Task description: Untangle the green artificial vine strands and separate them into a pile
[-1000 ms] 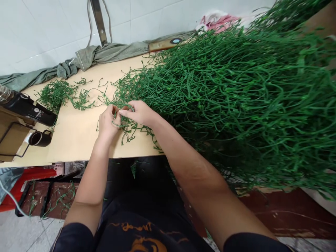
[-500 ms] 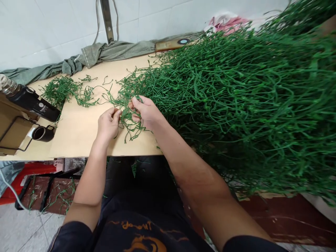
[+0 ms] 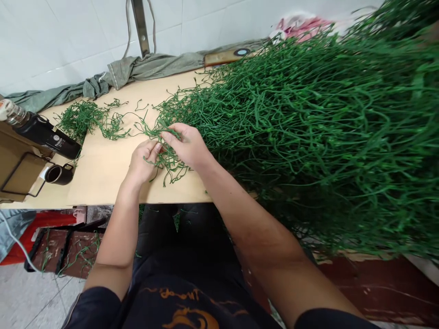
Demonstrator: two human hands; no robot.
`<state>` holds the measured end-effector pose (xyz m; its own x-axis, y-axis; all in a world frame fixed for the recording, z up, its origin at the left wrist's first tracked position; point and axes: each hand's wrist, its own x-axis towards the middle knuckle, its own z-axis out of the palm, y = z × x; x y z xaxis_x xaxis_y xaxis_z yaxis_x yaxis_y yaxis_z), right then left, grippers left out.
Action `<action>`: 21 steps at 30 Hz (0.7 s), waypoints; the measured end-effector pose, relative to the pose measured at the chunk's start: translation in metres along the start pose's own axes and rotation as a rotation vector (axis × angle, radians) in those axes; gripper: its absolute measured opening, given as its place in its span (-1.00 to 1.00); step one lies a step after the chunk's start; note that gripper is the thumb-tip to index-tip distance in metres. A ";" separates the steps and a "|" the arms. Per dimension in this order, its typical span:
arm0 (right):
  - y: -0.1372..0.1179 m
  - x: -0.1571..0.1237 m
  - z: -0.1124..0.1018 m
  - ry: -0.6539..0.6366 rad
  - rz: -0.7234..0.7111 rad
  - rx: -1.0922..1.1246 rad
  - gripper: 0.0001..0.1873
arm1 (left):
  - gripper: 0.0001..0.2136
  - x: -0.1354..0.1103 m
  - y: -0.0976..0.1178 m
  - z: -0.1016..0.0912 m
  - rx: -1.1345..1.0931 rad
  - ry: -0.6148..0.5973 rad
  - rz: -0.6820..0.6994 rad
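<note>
A big heap of long green garlic chive stems point(image 3: 295, 109) with small buds at their tips covers the right side of the table, its tips pointing left. At its left end, my right hand point(image 3: 188, 145) pinches some stems between thumb and fingers. Just to the left, my left hand point(image 3: 144, 160) is closed, thumb against forefinger, with a bit of green stem showing at its fingers. The two hands' fingertips are close together. Loose stems point(image 3: 173, 171) lie under and between the hands. Further left on the board lies a smaller tangled pile of stem tips point(image 3: 82, 118).
At the left edge stand a black flask point(image 3: 51, 137), tilted in view, and a dark mug point(image 3: 59, 174). A rolled grey-green cloth point(image 3: 157, 66) runs along the wall, with a phone-like object point(image 3: 224, 57) beside it. Below is a brown bench point(image 3: 77, 251) strewn with stems.
My right hand has shifted slightly left and turned, its thumb and fingers now stretched over the stems toward my left hand. A green bit now shows at my left fingers.
</note>
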<state>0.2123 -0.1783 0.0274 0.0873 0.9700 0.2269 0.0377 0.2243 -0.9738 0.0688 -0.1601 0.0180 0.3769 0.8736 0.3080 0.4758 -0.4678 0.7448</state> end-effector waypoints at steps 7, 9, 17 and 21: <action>-0.005 0.003 0.003 0.082 -0.087 -0.304 -0.80 | -0.55 -0.013 0.013 0.005 -0.141 -0.093 -0.013; -0.008 0.009 0.004 0.084 -0.068 -0.309 -0.80 | -0.55 -0.018 0.017 0.005 -0.201 -0.038 -0.001; -0.022 0.054 -0.026 0.350 -0.006 -0.110 -0.60 | -0.55 -0.030 0.045 -0.011 -0.152 -0.064 0.079; -0.036 0.053 -0.031 0.286 0.063 0.013 -0.60 | -0.73 -0.002 0.017 0.000 0.150 -0.054 -0.149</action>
<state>0.2460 -0.1381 0.0746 0.3662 0.9168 0.1593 0.0105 0.1671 -0.9859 0.0762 -0.1697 0.0299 0.3337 0.9280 0.1658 0.6405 -0.3523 0.6824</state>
